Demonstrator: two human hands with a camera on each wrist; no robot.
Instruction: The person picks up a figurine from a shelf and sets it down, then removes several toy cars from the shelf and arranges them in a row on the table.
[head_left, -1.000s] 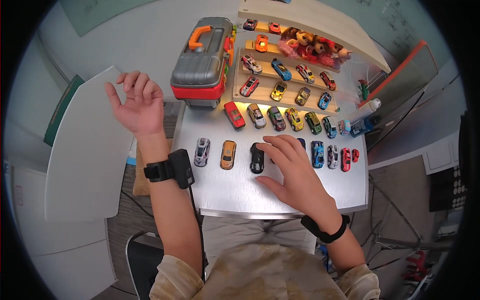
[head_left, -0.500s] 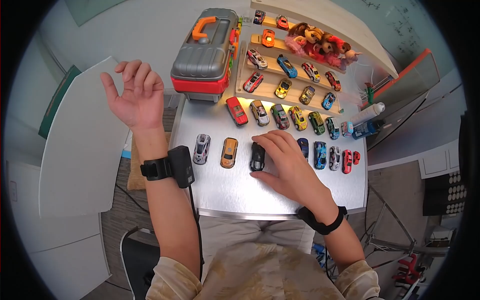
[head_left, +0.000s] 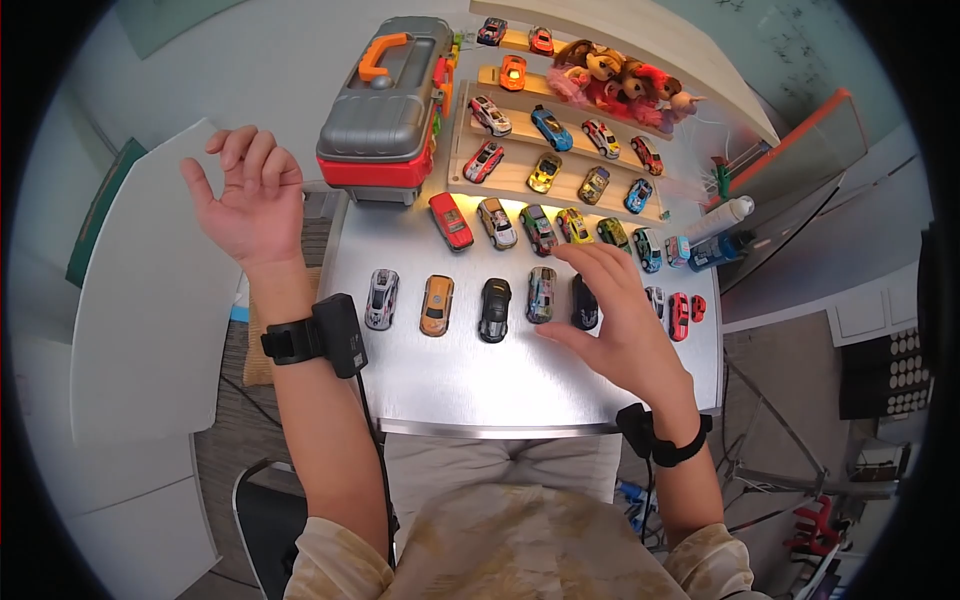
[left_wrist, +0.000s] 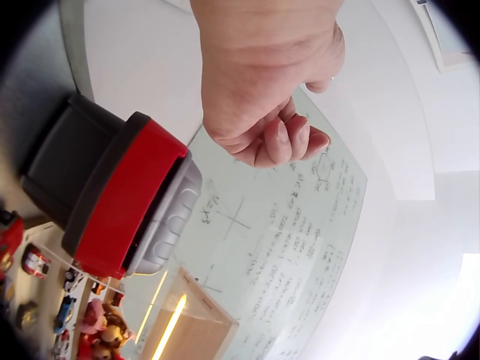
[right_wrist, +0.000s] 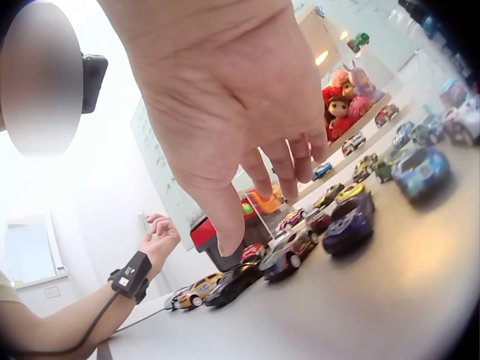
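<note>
My right hand [head_left: 630,325] hovers over the front row of toy cars, thumb and fingers spread apart. Between its thumb tip and fingertips lies a multicoloured toy car [head_left: 541,295], with the thumb tip right at its near end. A dark blue toy car [head_left: 582,305] is partly covered by the same hand; in the right wrist view this blue car [right_wrist: 350,225] stands below the fingers. To the left sits a black toy car [head_left: 494,312], apart from the hand. My left hand [head_left: 255,195] is raised left of the table, palm up, fingers loosely bent, holding nothing.
Orange [head_left: 436,305] and silver [head_left: 381,300] toy cars continue the front row leftward. A second row includes a red car [head_left: 451,222]. Behind are wooden shelves [head_left: 520,190] with more cars and dolls [head_left: 620,82]. A grey and red toolbox [head_left: 385,120] stands back left, bottles [head_left: 720,250] at right.
My right hand first came to the black car, thumb and fingers at its ends, then shifted right to the multicoloured car. The cars keep their places; the left hand stays raised.
</note>
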